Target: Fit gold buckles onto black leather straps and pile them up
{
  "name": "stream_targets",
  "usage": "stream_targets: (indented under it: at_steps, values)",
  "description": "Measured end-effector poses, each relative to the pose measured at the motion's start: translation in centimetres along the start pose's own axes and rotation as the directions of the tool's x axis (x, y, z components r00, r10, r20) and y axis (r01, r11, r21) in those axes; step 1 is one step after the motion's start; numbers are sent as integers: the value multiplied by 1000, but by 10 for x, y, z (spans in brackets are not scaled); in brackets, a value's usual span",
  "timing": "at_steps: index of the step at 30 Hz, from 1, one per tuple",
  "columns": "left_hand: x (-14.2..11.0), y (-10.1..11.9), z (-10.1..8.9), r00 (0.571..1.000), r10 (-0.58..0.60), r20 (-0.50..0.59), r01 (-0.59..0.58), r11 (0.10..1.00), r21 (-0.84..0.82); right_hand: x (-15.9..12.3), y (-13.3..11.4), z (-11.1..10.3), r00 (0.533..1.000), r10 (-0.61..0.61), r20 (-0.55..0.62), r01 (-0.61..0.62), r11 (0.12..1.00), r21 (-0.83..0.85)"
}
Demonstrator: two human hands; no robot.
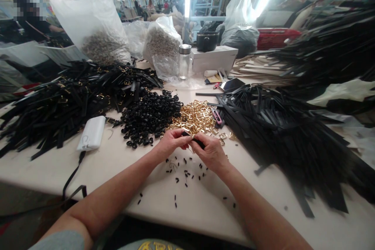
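Bits of black material (177,180), tiny ones, are scattered across the near part of the table (117,187) in front of us, some with loose threads among them. Just past those we've got both hands meeting over a black strip (199,143): the left hand (173,140) has a tight pinch on one end, and the right hand (212,151) has its grip wrapped around the rest, so it's up off the table between them. There's a bit of gold (192,136) where they meet, but it's too small for us to say what it is.

Over on our left sits a white gadget (92,133) with a black cable (72,175) hanging off it. Right behind the hands we have gold buckles (200,117) in a heap, touching a bigger pile of black loops (149,115). Long black straps (263,125) spread out to the right, with a pink tool (216,115) near their edge. Farther back we can see a clear bottle (184,66), a white box (213,61) with a dark mug (207,41) on top, and some stuffed plastic bags (161,43).
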State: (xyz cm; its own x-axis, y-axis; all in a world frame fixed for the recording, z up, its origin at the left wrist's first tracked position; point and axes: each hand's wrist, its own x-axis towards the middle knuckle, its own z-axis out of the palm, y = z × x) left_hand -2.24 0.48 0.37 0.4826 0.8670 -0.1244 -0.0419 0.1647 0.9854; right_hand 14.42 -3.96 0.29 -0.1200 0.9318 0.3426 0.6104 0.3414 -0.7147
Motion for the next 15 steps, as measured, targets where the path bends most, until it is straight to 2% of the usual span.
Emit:
stream_targets:
  at_steps: [3, 8, 11, 15]
  values:
    - [2, -2, -1, 998, 15, -61, -14, 1000, 15, 0, 2, 0, 1000, 14, 18, -14, 1000, 16]
    - [7, -1, -9, 983, -53, -175, 30, 991, -133, 2, 1, -4, 995, 77, 63, -80, 996, 36]
    - [8, -1, -12, 981, -101, -166, 68, 979, -192, 2, 1, -5, 992, 93, 82, -99, 993, 69]
    - [8, -4, -10, 984, -150, -97, 123, 962, -243, 1, 3, 0, 992, 83, 93, -92, 992, 90]
